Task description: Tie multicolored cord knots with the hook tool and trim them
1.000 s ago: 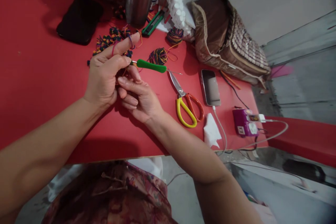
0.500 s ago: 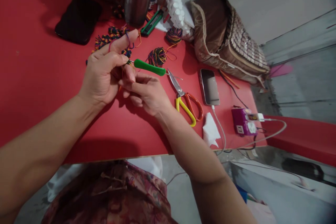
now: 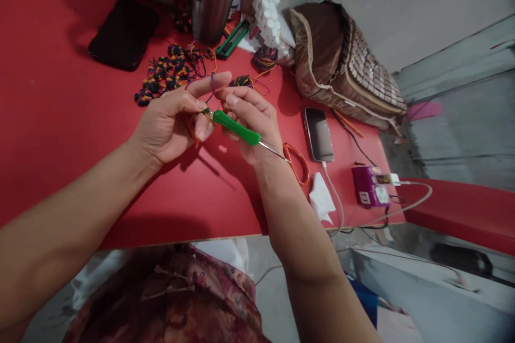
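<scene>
My left hand point(image 3: 167, 126) is closed on a small piece of crochet work point(image 3: 206, 111) in dark and orange yarn, pinched between thumb and fingers. A crochet hook point(image 3: 237, 127) with a green handle points out of that work to the right, crossing in front of my right hand point(image 3: 257, 120). Around my raised left index finger runs a purple yarn strand point(image 3: 213, 83). Close to that fingertip, my right thumb and index finger are pinched together at the yarn; the exact grip is small and partly hidden. Finished-looking multicoloured crochet pieces point(image 3: 164, 72) lie behind my left hand.
Scissors point(image 3: 296, 163) lie partly hidden under my right wrist. Yarn balls point(image 3: 265, 57), a green cutter point(image 3: 232, 39) and a steel flask point(image 3: 215, 2) stand or lie behind. To the right are a charging phone point(image 3: 319, 134), a purple socket box point(image 3: 368, 186) and a brown bag point(image 3: 346, 59).
My right hand has moved up and right, from beneath the work to the yarn by the left index finger. My left hand and the hook have shifted slightly right and down.
</scene>
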Demonstrator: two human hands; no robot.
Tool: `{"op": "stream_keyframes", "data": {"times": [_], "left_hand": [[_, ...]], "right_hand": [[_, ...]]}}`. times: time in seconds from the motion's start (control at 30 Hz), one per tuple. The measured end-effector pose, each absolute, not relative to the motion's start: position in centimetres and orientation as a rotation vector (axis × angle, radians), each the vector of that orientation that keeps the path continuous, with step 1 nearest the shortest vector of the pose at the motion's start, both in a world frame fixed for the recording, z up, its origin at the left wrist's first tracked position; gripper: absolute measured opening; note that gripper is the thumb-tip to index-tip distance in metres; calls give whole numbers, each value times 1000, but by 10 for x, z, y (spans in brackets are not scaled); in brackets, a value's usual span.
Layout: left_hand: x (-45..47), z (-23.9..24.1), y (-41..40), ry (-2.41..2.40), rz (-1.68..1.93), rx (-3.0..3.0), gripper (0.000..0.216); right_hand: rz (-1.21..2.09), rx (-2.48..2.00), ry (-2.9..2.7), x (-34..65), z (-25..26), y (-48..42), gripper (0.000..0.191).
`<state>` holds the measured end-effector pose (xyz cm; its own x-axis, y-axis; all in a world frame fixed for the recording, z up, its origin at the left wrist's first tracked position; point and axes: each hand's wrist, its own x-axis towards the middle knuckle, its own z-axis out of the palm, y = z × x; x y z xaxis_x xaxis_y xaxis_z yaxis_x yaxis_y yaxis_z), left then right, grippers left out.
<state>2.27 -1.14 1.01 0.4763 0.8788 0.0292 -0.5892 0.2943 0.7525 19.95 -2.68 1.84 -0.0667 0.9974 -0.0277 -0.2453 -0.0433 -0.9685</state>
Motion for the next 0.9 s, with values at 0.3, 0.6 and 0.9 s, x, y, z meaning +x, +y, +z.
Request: {"op": "stream_keyframes", "data": {"times": [0.3,0.6,0.9], "left_hand": [[8,11,0,666,1179,785,54],[9,23,0,669,1209,795,37],[6,22,0,648,1141,772,28]], "right_hand": [[1715,-1039,-1088,181,22,-46,46],[1532,-1176,-1695,181,24,-54,48],[1499,-1211,-2102,195,32,-48,44]]}}
